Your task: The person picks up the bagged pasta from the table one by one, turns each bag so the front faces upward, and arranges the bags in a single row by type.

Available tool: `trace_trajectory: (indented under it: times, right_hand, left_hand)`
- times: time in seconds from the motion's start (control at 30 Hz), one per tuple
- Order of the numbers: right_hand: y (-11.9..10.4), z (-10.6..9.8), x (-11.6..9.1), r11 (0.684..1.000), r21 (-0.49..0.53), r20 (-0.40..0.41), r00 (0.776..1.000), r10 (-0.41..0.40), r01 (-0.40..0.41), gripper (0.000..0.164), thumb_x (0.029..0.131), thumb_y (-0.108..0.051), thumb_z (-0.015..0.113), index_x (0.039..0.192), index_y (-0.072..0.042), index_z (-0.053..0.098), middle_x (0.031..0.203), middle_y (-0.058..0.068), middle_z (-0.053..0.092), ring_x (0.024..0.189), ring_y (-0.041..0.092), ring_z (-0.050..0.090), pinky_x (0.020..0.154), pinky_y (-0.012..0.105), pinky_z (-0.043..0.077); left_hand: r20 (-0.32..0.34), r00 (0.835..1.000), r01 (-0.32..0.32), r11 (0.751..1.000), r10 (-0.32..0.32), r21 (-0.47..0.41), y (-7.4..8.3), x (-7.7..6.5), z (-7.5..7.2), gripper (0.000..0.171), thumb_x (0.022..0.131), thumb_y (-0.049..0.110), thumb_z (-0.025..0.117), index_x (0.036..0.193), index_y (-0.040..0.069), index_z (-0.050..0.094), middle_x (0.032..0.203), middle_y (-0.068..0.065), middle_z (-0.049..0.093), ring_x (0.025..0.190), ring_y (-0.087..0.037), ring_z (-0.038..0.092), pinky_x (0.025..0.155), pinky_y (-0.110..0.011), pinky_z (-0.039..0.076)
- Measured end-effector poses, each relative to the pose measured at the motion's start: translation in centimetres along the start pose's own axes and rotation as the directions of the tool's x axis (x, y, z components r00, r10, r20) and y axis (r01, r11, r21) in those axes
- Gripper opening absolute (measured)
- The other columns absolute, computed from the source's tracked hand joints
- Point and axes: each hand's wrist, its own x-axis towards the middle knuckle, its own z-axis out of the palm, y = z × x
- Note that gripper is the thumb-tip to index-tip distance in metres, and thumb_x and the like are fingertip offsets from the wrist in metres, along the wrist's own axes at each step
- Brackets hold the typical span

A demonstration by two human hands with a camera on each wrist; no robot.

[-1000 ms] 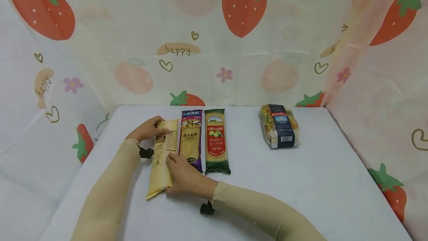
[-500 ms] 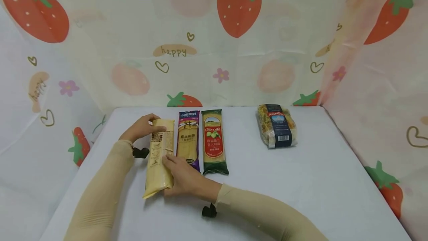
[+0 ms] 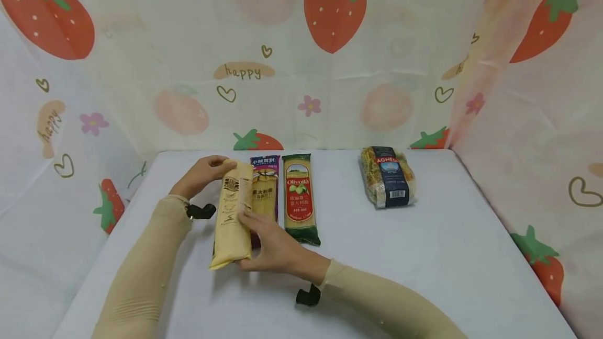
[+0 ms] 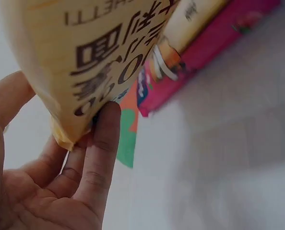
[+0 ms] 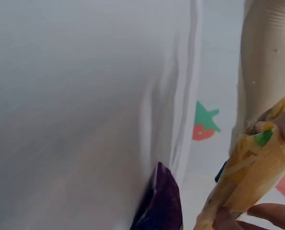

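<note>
Both hands hold a pale-yellow packet of spaghetti [image 3: 231, 218], its back with dark print facing up in the head view. My left hand [image 3: 200, 176] grips its far end, thumb on top; in the left wrist view the fingers [image 4: 98, 158] curl under that end. My right hand [image 3: 278, 247] grips the near right side, thumb on the upper face. A shadow lies beneath the near end. The packet overlaps the left side of a purple pasta packet [image 3: 265, 192], whose lower part is hidden behind it and my right hand.
To the right of the purple packet lies a red and green Olivoilà spaghetti packet [image 3: 299, 198]. A dark-banded Agnesi pasta bag [image 3: 388, 177] lies farther right near the back edge. The white-covered table [image 3: 424, 255] is enclosed by strawberry-print curtains [image 3: 301, 103].
The yellow spaghetti packet has shifted slightly right over the purple packet, its near end raised, both hands moving with it. The whole head view has drifted slightly.
</note>
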Motion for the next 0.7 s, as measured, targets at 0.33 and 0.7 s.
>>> trace_trajectory:
  times: [0.33, 0.7]
  right_hand:
    - [1.5, -1.2, -1.1, 0.942, 0.333, -0.010, 0.999, 0.034, -0.029, 0.100, 0.087, -0.017, 0.091, 0.169, -0.007, 0.033, 0.169, 0.008, 0.040, 0.147, 0.017, 0.049, 0.112, 0.030, 0.051]
    - [2.7, -2.1, -1.7, 0.820, 0.572, -0.017, 0.999, 0.030, -0.015, 0.099, 0.091, -0.012, 0.084, 0.172, -0.014, 0.027, 0.162, 0.006, 0.042, 0.137, 0.025, 0.052, 0.107, 0.031, 0.055]
  left_hand:
    - [0.009, 0.999, -0.030, 0.962, 0.034, -0.272, -0.2, 0.6, 0.4, 0.051, 0.112, 0.005, 0.038, 0.158, -0.018, 0.035, 0.149, -0.028, 0.053, 0.119, -0.009, 0.063, 0.112, -0.029, 0.049]
    - [0.141, 0.987, -0.048, 0.973, 0.082, -0.224, -0.7, -0.1, 0.6, 0.053, 0.110, -0.004, 0.054, 0.159, -0.010, 0.035, 0.152, -0.027, 0.041, 0.130, -0.023, 0.052, 0.108, -0.026, 0.047]
